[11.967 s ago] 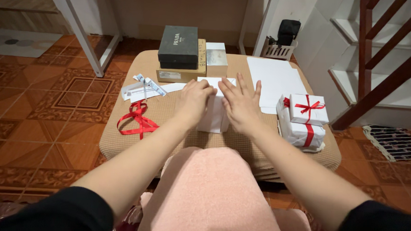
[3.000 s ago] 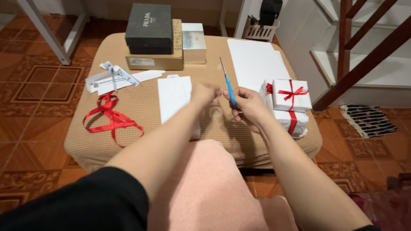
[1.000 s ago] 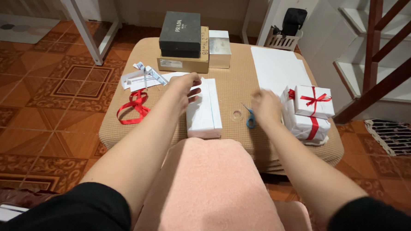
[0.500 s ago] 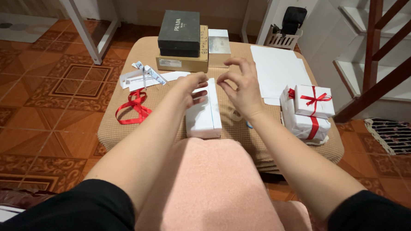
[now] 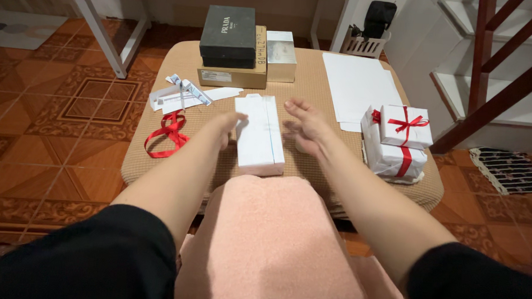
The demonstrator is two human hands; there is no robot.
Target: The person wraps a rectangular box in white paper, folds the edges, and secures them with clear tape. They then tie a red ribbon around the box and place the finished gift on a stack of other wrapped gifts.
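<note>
A long box wrapped in white paper [image 5: 257, 134] lies in the middle of a tan padded stool [image 5: 317, 80]. My left hand [image 5: 226, 125] rests against the box's left side, fingers loosely curled. To the right of the box, my right hand [image 5: 303, 126] hovers just beside it with the fingers spread and nothing in them. Both hands flank the box. A pink towel [image 5: 274, 245] covers my lap below the box.
Two white gifts tied with red ribbon [image 5: 398, 140] are stacked at the right. Loose red ribbon [image 5: 166, 134] and paper scraps [image 5: 181, 95] lie left. A black box [image 5: 229, 28] on a cardboard box [image 5: 233, 76], a silver box [image 5: 281, 47] and white paper sheets [image 5: 355, 84] sit behind. Stairs stand right.
My right hand has left the scissors and tape and come down beside the box's right side. My left hand has slid down along the box's left side.
</note>
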